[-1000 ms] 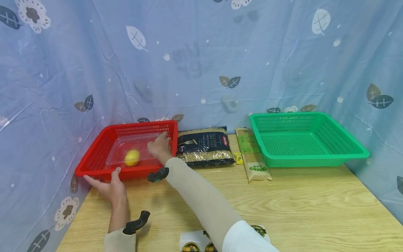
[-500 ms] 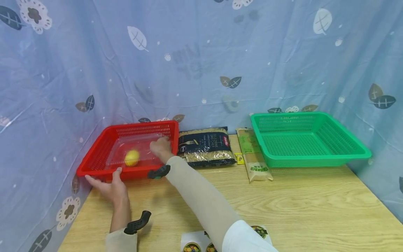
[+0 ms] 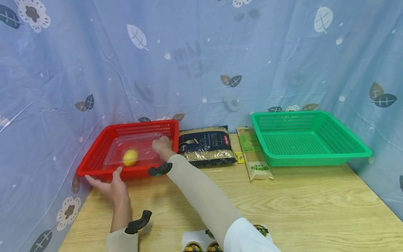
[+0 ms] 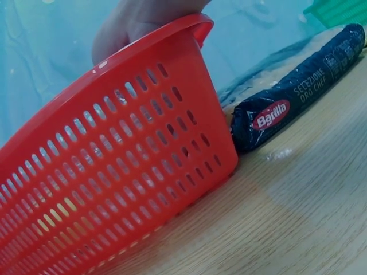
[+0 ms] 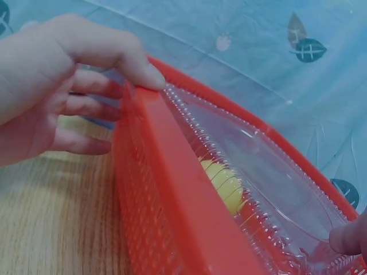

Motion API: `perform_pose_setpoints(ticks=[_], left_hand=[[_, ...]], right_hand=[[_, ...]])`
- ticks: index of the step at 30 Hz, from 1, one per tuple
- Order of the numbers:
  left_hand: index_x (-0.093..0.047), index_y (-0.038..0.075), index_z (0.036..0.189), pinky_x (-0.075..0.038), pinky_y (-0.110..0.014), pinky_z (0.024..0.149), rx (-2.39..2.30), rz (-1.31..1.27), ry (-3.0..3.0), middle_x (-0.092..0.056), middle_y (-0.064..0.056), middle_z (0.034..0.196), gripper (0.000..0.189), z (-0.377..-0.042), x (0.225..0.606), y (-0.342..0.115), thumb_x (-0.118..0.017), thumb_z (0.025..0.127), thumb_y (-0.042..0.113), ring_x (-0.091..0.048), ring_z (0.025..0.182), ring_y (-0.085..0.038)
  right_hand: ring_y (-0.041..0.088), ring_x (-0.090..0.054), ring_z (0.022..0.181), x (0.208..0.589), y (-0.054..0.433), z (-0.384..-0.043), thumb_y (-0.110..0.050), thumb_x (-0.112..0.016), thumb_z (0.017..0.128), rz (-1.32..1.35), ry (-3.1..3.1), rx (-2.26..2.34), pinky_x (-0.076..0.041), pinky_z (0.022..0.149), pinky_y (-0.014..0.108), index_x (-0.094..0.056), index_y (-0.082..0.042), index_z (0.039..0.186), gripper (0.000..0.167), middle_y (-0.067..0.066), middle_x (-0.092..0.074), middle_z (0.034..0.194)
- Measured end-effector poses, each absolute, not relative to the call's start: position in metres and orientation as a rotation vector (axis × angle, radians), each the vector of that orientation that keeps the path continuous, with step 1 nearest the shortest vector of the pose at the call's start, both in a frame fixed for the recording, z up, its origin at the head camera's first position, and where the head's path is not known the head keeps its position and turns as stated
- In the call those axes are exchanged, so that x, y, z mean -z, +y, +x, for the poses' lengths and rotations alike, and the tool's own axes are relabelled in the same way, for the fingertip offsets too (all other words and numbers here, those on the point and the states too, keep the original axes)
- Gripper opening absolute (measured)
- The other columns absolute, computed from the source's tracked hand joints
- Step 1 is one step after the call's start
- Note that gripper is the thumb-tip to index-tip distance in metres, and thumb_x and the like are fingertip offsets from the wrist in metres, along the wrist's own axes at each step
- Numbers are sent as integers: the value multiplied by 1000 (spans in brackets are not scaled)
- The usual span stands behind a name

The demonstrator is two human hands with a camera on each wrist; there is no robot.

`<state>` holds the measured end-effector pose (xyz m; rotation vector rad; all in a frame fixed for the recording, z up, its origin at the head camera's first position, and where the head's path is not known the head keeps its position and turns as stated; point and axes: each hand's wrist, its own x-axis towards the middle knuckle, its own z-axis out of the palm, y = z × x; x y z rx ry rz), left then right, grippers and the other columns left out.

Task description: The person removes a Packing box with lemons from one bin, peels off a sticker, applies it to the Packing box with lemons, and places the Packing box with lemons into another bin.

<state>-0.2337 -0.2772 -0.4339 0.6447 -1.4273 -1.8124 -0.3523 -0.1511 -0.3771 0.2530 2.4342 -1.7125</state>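
My left hand (image 3: 110, 190) grips the front rim of the red plastic basket (image 3: 176, 133). Its thumb lies over the rim and the other fingers are against the outer wall, as the right wrist view shows. Inside the basket is a clear plastic container (image 5: 269, 160). My right hand (image 3: 162, 146) reaches over the basket's right side and holds the container's right end with curled fingers; only one fingertip (image 5: 350, 236) shows in the right wrist view. A round yellow fruit, perhaps a lemon (image 3: 130, 158), lies at the container's front, seen behind ridged plastic.
Right of the red basket lies a bag of penne pasta (image 3: 207, 145). Beside it are a small yellow packet (image 3: 240, 157) and a long beige-green package (image 3: 254, 154). A green basket (image 3: 315, 161) stands at the right. A sticker sheet (image 3: 192, 238) lies at the front edge.
My right hand's fingers, first stretched toward the basket's back right, have curled in at the container's end. The container and yellow fruit have shifted slightly left. My left hand stays at the rim.
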Motion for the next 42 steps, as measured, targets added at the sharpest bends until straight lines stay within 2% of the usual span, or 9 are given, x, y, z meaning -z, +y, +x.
perform_pose_setpoints(ticks=[8, 16, 20, 26, 30, 36, 42], left_hand=[[3, 32, 163, -28, -25, 120, 1813, 644, -1393, -10, 8, 167, 103, -234, 436, -276, -68, 92, 9, -16, 149, -7], [-3, 35, 163, -35, -25, 116, 1778, 656, -1382, -19, 8, 164, 100, -234, 441, -273, -69, 92, 10, -21, 147, -7], [-3, 36, 162, -35, -27, 116, 1771, 660, -1385, -18, 10, 165, 99, -233, 441, -273, -69, 92, 12, -19, 147, -6], [0, 37, 163, -27, -24, 120, 1755, 681, -1412, -10, 14, 166, 99, -233, 438, -277, -68, 94, 14, -12, 150, -4], [1, 37, 162, -24, -23, 121, 1751, 704, -1443, -8, 16, 167, 99, -233, 437, -277, -67, 94, 16, -9, 151, -4], [4, 38, 162, -29, -27, 119, 1761, 684, -1488, -7, 18, 166, 96, -231, 434, -275, -65, 97, 19, -8, 152, -5], [4, 37, 162, -26, -26, 120, 1768, 686, -1476, -6, 17, 167, 96, -232, 435, -274, -63, 97, 17, -9, 151, -5]], right_hand=[[24, -60, 81, 378, -151, -350, -16, -61, 96, 255, 2423, 1709, -57, 74, 38, -64, -7, 119, 25, 6, -63, 95], [22, -62, 76, 372, -150, -345, -19, -64, 97, 216, 2428, 1712, -60, 74, 42, -64, -8, 119, 25, 5, -63, 90], [21, -61, 78, 362, -149, -343, -24, -64, 99, 159, 2460, 1708, -60, 73, 41, -63, -8, 120, 26, 4, -62, 92], [21, -62, 76, 345, -142, -340, -28, -67, 97, 108, 2464, 1716, -61, 69, 39, -63, -8, 122, 33, 4, -63, 91], [20, -62, 72, 336, -136, -336, -29, -66, 98, 61, 2522, 1670, -59, 64, 35, -64, -7, 117, 29, 3, -63, 86], [21, -64, 69, 322, -122, -333, -27, -68, 98, 29, 2497, 1714, -59, 58, 33, -64, -9, 114, 24, 3, -65, 84], [19, -54, 61, 314, -108, -336, -25, -64, 100, -21, 2476, 1759, -49, 53, 27, -61, -6, 107, 21, 7, -56, 78]])
